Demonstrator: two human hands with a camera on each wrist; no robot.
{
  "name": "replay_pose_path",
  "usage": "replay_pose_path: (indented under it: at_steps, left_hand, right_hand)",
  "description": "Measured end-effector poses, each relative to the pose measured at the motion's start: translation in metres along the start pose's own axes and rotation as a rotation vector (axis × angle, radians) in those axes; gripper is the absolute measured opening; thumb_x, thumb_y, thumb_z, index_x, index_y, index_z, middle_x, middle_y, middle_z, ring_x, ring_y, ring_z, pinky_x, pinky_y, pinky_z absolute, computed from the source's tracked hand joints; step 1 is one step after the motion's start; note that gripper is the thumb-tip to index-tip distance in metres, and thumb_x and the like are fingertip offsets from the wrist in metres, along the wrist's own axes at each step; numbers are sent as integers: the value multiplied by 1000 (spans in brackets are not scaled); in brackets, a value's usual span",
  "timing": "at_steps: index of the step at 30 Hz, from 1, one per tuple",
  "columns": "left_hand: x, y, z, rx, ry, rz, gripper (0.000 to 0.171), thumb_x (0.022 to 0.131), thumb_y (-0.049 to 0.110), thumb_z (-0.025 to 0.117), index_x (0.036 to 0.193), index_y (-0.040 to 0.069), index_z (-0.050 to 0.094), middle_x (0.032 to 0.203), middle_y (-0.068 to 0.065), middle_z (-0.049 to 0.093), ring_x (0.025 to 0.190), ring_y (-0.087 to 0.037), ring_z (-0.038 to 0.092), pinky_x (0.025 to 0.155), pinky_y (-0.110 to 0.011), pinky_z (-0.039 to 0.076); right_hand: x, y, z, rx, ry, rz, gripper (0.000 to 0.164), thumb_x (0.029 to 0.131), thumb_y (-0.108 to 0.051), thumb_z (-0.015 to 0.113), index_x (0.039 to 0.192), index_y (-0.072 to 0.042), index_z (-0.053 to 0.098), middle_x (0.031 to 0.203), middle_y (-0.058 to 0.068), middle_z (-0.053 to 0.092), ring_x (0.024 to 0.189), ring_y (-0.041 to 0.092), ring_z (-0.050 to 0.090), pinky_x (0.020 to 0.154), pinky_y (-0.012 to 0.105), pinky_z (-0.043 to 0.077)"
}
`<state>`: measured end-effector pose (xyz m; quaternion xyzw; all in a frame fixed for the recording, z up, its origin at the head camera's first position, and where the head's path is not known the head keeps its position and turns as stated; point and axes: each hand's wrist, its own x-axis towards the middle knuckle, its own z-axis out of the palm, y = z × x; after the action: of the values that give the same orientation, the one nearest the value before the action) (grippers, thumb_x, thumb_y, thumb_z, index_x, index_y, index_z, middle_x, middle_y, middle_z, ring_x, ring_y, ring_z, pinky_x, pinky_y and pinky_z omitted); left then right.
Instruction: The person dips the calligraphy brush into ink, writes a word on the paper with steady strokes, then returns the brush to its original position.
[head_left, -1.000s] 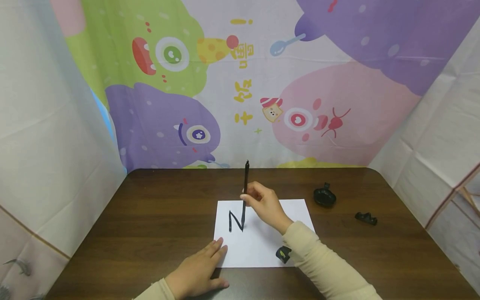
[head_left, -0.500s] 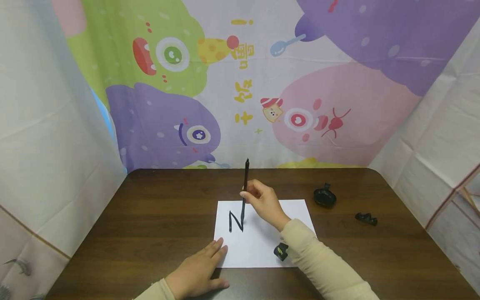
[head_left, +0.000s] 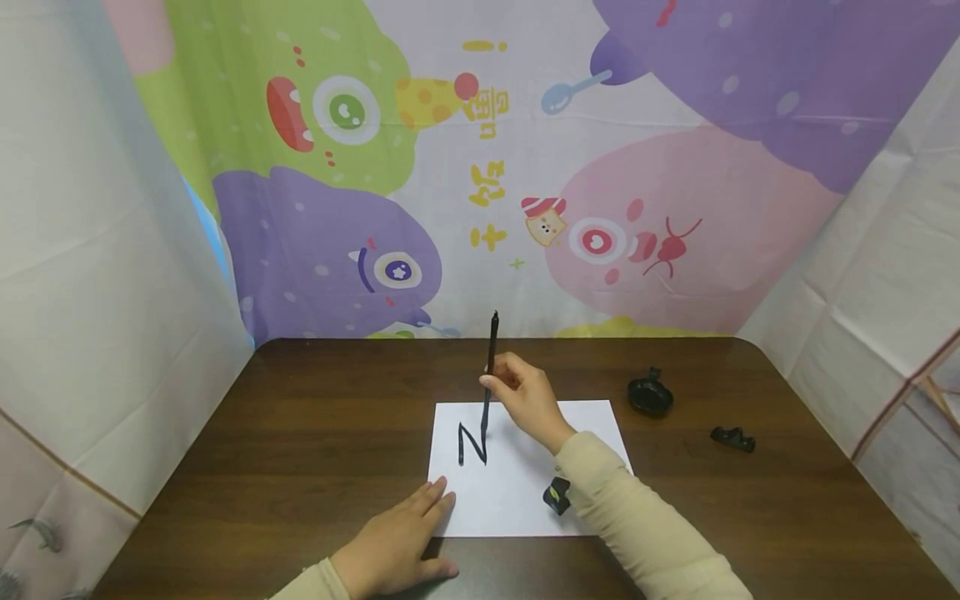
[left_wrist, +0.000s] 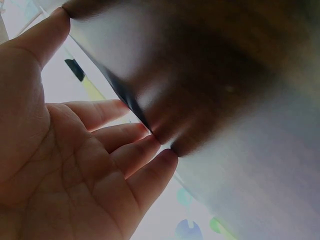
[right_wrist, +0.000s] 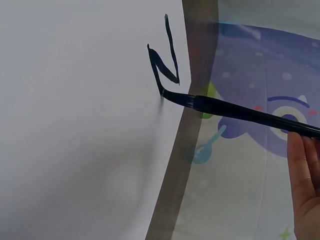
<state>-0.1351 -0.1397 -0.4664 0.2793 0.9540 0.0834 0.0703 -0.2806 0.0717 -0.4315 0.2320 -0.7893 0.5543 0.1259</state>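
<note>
My right hand (head_left: 528,402) pinches a black writing brush (head_left: 492,343) upright by its handle, over the white sheet of paper (head_left: 517,508). In the right wrist view the bristles (right_wrist: 177,98) are bent and touch the paper, at the end of a black stroke. The strokes form a shape like an N (head_left: 472,443) on the sheet's left half. My left hand (head_left: 405,533) rests with spread, nearly straight fingers at the sheet's lower left corner, the thumb on the table. In the left wrist view its palm (left_wrist: 75,160) shows, fingertips on the surface.
A dark round dish (head_left: 650,395) stands on the brown table (head_left: 315,433), right of the paper. Farther right lies a black wavy brush rest (head_left: 732,438). A small black piece (head_left: 557,496) shows by the right sleeve. A cartoon-print cloth (head_left: 487,292) hangs behind.
The right hand has moved a little up and away with the brush, drawing the right-hand stroke upward. The left hand has stayed in place.
</note>
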Motion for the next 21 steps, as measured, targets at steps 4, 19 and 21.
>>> replay_pose_path:
  at_steps: [4,19,21]
  left_hand:
    - [0,0,0,-7,-5,-6,84,76,61,59,139,9,40,148,-11,32,133,-30,35,97,-48,40]
    - [-1,1,-1,-6,10,4,83,76,60,60,138,8,40,147,-12,33,132,-31,36,98,-48,40]
    - [-1,1,-1,-7,9,3,83,76,60,61,138,8,40,147,-12,32,132,-31,36,98,-48,40]
  right_hand:
    - [2,2,0,14,4,3,14,85,-22,65,95,-13,62,82,6,66,70,21,64,62,28,55]
    - [9,9,3,-26,26,-19,21,87,-25,63,99,-8,61,81,2,65,68,15,63,62,23,54]
    - [10,10,3,-28,31,-20,21,86,-25,63,98,-7,61,80,3,65,68,16,63,62,23,53]
